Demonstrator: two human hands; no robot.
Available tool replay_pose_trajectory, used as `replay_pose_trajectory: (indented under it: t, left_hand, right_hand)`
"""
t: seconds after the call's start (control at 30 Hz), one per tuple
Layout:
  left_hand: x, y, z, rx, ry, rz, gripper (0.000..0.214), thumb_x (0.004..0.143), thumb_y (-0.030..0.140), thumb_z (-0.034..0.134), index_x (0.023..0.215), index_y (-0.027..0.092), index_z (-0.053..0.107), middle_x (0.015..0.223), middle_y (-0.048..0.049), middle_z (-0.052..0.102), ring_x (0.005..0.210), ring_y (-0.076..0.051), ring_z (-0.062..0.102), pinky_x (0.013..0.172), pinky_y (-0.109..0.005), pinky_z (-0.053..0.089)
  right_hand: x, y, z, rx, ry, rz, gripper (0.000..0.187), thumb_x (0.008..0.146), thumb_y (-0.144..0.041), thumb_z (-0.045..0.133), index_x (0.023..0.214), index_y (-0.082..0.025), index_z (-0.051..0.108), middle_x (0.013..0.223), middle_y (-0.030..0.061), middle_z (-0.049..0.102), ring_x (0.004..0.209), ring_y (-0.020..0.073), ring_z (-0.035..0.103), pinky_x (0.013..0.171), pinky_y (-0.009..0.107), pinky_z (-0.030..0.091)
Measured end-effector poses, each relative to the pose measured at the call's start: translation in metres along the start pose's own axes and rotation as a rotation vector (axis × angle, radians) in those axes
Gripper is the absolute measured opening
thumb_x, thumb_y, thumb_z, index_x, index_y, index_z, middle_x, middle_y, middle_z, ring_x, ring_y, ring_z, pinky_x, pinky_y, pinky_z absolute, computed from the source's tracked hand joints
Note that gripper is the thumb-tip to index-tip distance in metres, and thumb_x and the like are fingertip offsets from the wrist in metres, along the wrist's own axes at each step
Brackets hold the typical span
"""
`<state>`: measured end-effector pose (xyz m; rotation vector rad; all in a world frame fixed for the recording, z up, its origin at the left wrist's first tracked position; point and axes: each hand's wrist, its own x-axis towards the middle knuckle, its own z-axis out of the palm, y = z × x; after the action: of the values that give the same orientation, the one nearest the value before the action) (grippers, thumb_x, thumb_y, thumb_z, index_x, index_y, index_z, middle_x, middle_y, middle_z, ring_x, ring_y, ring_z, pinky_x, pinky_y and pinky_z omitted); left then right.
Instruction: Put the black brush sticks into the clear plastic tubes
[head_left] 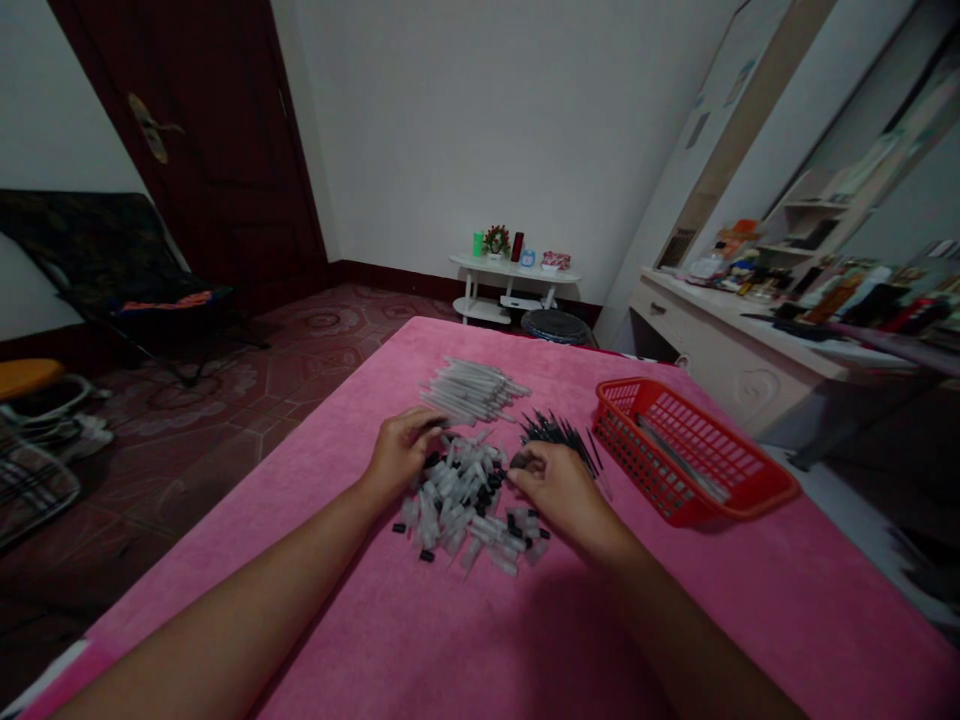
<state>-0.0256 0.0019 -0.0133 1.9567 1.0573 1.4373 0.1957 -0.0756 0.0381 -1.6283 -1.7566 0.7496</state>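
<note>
A loose heap of translucent pen caps mixed with small black plugs [459, 490] lies on the pink cloth between my two hands. My left hand [401, 450] is at the heap's upper left edge, fingers curled together near a small dark piece; what they hold is too small to make out. On the heap's right side my right hand [559, 485] has its thumb and fingers pinched, with something dark at the tips that I cannot make out. Beyond the heap lies a stack of whitish pen barrels [476, 388]. Thin black pen refills [561, 430] lie behind my right hand, which partly hides them.
A red plastic basket [679, 510] holding a few slender pieces stands at the right on the pink cloth [450, 660]. A dark stool [555, 325] and a small white shelf table [469, 262] are past the far edge. A cluttered dresser [750, 335] stands on the right.
</note>
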Motion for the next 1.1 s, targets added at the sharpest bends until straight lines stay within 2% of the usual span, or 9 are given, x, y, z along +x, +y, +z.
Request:
replay_pose_trajectory:
  t: [0.1,0.2,0.33,0.47,0.63,0.8,0.87,1.0,1.1]
  left_hand:
    - [-0.002,0.001,0.0,0.062,-0.063,0.071,0.02,0.081,0.018,0.055,0.094,0.018,0.07,0.086,-0.0058,0.069,0.081,-0.017,0.064,0.076,-0.029,0.05]
    - [-0.003,0.004,0.0,0.112,-0.101,0.1,0.021,0.081,0.015,0.054,0.095,0.018,0.07,0.085,-0.0059,0.068,0.08,-0.016,0.063,0.074,-0.028,0.05]
    - [-0.003,0.007,0.0,0.147,-0.122,0.115,0.023,0.081,0.011,0.053,0.095,0.018,0.069,0.084,-0.006,0.068,0.079,-0.016,0.063,0.073,-0.028,0.049]
    - [-0.002,0.007,-0.001,0.173,-0.134,0.129,0.022,0.08,0.011,0.053,0.094,0.018,0.069,0.085,-0.0062,0.068,0.08,-0.016,0.063,0.073,-0.029,0.049]
    - [-0.002,0.008,-0.001,0.176,-0.149,0.143,0.022,0.08,0.011,0.053,0.094,0.018,0.069,0.086,-0.0065,0.069,0.081,-0.017,0.063,0.074,-0.03,0.048]
    - [-0.003,0.01,0.0,0.178,-0.183,0.153,0.022,0.081,0.012,0.053,0.095,0.019,0.069,0.088,-0.0062,0.069,0.083,-0.017,0.062,0.075,-0.029,0.047]
    - [-0.004,0.012,0.0,0.18,-0.203,0.16,0.022,0.081,0.011,0.052,0.094,0.018,0.068,0.087,-0.006,0.068,0.083,-0.017,0.062,0.075,-0.028,0.047]
    - [-0.004,0.016,0.001,0.19,-0.245,0.2,0.024,0.082,0.01,0.049,0.094,0.019,0.068,0.087,-0.0059,0.067,0.082,-0.016,0.061,0.074,-0.028,0.046]
    - [-0.004,0.018,0.001,0.206,-0.255,0.215,0.024,0.083,0.011,0.049,0.095,0.019,0.068,0.086,-0.0061,0.067,0.081,-0.016,0.061,0.074,-0.028,0.045]
  right_hand:
    - [0.005,0.002,-0.001,0.525,-0.025,0.082,0.016,0.066,-0.027,0.067,0.074,-0.016,0.058,0.066,0.0025,0.067,0.061,0.0167,0.065,0.058,0.026,0.048]
    - [0.006,0.001,-0.001,0.694,-0.037,0.094,0.027,0.061,-0.029,0.072,0.08,-0.015,0.061,0.068,0.0026,0.068,0.059,0.0152,0.064,0.057,0.026,0.048]
    - [0.005,0.002,-0.001,0.704,-0.058,0.094,0.038,0.066,-0.032,0.068,0.099,-0.012,0.066,0.072,0.0046,0.069,0.055,0.0117,0.06,0.052,0.023,0.044]
    - [0.006,0.004,-0.001,0.718,-0.037,0.094,0.03,0.067,-0.034,0.067,0.088,-0.012,0.067,0.072,0.0057,0.069,0.054,0.0108,0.059,0.052,0.022,0.044]
    - [0.005,0.003,0.0,0.783,-0.051,0.148,0.034,0.068,-0.041,0.068,0.087,-0.016,0.054,0.077,0.0076,0.07,0.06,0.0159,0.066,0.053,0.024,0.048]
    - [0.006,0.004,0.003,0.63,0.078,0.07,0.028,0.067,-0.038,0.069,0.075,-0.017,0.053,0.06,-0.0019,0.059,0.05,0.0099,0.054,0.046,0.02,0.04]
    - [0.006,0.003,0.003,0.598,0.111,0.044,0.025,0.067,-0.035,0.069,0.076,-0.016,0.055,0.058,-0.0036,0.054,0.049,0.0091,0.051,0.045,0.02,0.039]
    - [0.004,-0.002,0.005,0.661,0.107,0.05,0.028,0.066,-0.032,0.069,0.087,-0.017,0.059,0.074,0.0008,0.061,0.061,0.0126,0.059,0.054,0.023,0.047]
    - [0.002,-0.006,0.008,0.692,0.093,0.082,0.026,0.065,-0.032,0.07,0.083,-0.017,0.059,0.074,0.0027,0.064,0.069,0.0171,0.064,0.06,0.027,0.05]
